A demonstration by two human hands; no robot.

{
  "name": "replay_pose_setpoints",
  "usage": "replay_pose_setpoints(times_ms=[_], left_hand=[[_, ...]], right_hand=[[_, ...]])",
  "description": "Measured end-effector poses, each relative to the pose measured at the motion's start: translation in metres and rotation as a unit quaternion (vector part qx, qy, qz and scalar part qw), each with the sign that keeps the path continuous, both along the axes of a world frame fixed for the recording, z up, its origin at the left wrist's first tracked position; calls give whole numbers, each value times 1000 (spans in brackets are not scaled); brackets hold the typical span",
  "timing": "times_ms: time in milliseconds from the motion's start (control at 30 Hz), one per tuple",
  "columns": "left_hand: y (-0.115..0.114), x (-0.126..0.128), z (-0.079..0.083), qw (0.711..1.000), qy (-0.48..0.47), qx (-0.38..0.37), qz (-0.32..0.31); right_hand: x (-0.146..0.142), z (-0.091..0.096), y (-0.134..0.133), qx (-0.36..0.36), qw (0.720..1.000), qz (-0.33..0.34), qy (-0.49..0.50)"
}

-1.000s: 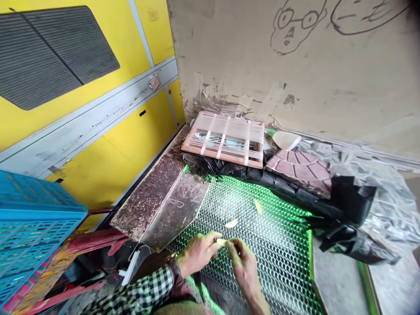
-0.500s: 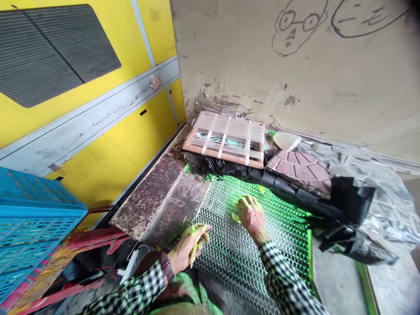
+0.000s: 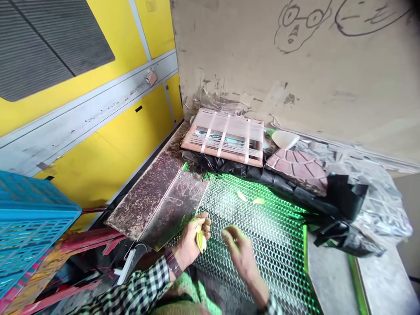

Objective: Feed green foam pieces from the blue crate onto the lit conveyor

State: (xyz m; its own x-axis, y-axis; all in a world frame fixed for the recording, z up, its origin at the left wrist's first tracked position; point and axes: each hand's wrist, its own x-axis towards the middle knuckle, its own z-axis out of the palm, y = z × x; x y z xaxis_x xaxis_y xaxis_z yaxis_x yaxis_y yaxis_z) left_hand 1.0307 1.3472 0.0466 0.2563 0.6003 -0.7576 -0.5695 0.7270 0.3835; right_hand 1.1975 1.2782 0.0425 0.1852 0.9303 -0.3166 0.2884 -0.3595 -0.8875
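My left hand (image 3: 193, 239) is curled round a few thin pale-yellow leaf-shaped pieces (image 3: 200, 239) at the near left edge of a metal honeycomb mesh (image 3: 272, 245) lit green from below. My right hand (image 3: 238, 249) hovers over the mesh just right of the left hand, fingers loosely bent toward it; whether it holds a piece I cannot make out. Two more pale pieces (image 3: 242, 195) (image 3: 258, 201) lie on the mesh farther back.
A scratched metal plate (image 3: 157, 201) slopes at the mesh's left. Behind the mesh lie black plastic sheeting (image 3: 328, 197), a strapped bundle of flat boards (image 3: 226, 138) and a round segmented brown disc (image 3: 297, 168). A blue crate (image 3: 29, 227) stands at the left by a yellow panel.
My right hand reached out to the far pieces on the mesh, then drew back beside the left hand. The left hand now grips pale pieces. Two pieces lie farther back than before.
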Motion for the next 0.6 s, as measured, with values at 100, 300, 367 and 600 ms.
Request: replay_pose_setpoints(times_ms=[100,300,367,600], left_hand=[[-3,16,1,998,27,62,6],[0,25,-3,996,12,87,15],[1,23,-7,997,53,64,7],[-17,21,-12,949,118,113,-268]], right_hand=[[-52,8,-9,-47,983,-36,173],[-53,-18,-20,-66,943,-187,266],[-40,-23,-24,-66,942,-204,259],[-15,-22,-33,-33,969,-213,124]])
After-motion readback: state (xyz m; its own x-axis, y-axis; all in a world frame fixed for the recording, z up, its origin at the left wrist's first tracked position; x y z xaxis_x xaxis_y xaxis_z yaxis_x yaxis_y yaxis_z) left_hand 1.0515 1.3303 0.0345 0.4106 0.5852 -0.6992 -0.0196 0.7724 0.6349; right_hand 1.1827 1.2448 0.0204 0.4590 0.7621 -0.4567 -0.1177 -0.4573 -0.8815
